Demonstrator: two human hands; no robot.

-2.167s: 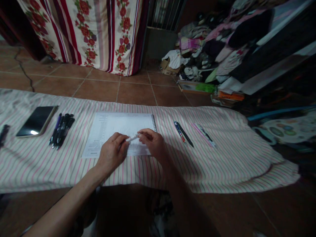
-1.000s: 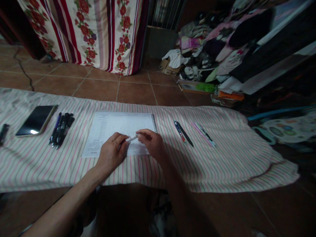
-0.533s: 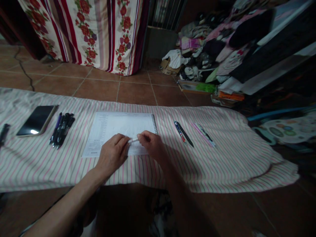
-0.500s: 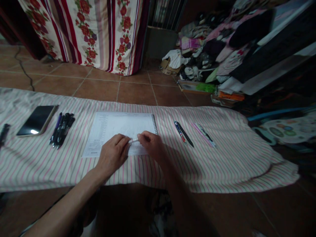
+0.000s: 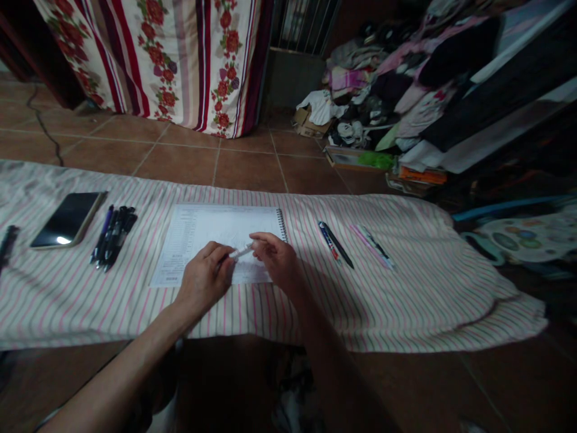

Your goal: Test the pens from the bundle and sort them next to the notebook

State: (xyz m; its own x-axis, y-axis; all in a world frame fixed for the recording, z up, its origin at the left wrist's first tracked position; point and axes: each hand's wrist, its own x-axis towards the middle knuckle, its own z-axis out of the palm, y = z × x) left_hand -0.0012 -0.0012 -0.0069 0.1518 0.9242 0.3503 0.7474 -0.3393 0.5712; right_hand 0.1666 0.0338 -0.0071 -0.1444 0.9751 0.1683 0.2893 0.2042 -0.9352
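Observation:
Over the notebook [image 5: 220, 219], a slim white pen [image 5: 242, 250] spans the gap between my hands, tilted up to the right. My left hand [image 5: 207, 270] is closed, with thumb and fingers pinching the pen's left end. At its right end, my right hand [image 5: 277, 258] holds it by the fingertips, the index finger stretched along the top. The pen's two ends are partly hidden by my fingers. Beneath lies the spiral-bound notebook with a printed sheet showing at its left side.
Left of the notebook lie a bundle of pens [image 5: 112, 237] and a smartphone [image 5: 67, 219]. To the right are a black pen [image 5: 338, 245], a patterned pen [image 5: 329, 240] and some pastel pens [image 5: 372, 245]. All rest on a striped cloth [image 5: 415, 288]. Clothes [image 5: 392, 84] are piled beyond.
My right hand has risen slightly and its fingers have straightened. The pen's right end has tilted upward, and more of the pen shows. My left hand has barely moved.

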